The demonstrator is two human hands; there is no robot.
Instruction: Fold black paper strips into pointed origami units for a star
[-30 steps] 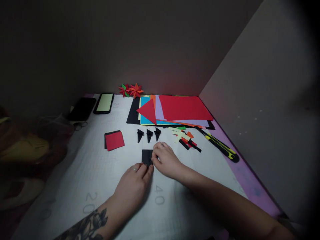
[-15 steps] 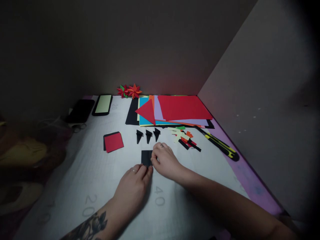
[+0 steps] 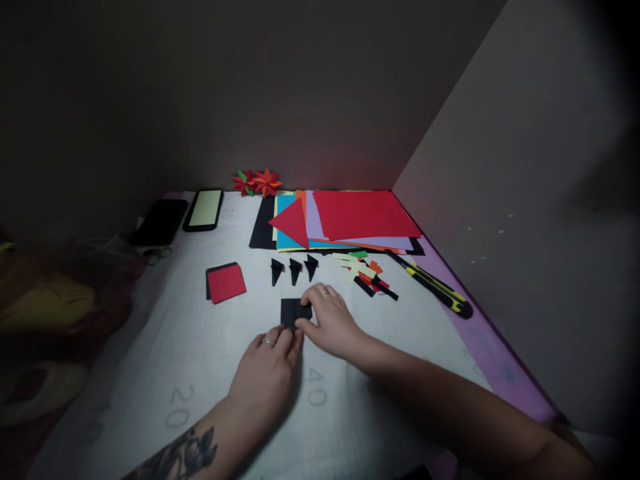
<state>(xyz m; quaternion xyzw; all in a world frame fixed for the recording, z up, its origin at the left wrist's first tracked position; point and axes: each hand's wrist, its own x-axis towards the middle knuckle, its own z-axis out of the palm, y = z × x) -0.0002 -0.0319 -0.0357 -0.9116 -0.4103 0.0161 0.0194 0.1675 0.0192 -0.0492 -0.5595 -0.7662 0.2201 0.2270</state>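
Note:
A small square of black paper [image 3: 289, 311] lies flat on the white sheet, a crease line showing near its middle. My left hand [image 3: 267, 365], a ring on one finger, pins its near edge with closed fingertips. At the paper's right side my right hand [image 3: 331, 321] pinches it, thumb below and bent fingers above, covering part of that edge. Just beyond stand three small folded black paper pieces [image 3: 295, 272] in a row. To the left, a red paper square [image 3: 227, 283] overlaps a black one.
Coloured paper sheets [image 3: 367, 215] are stacked at the back, a red triangle [image 3: 293, 224] on top. Paper scraps [image 3: 364, 272] and a black-and-yellow utility knife [image 3: 435, 287] lie right. Two paper stars [image 3: 267, 181], a phone [image 3: 205, 209] and a dark flat object [image 3: 163, 222] sit back left.
My right hand has shifted its fingers over the paper's right side, the thumb now apart from the fingertips. More of the paper's right part shows. My left hand stays pressed at the near edge.

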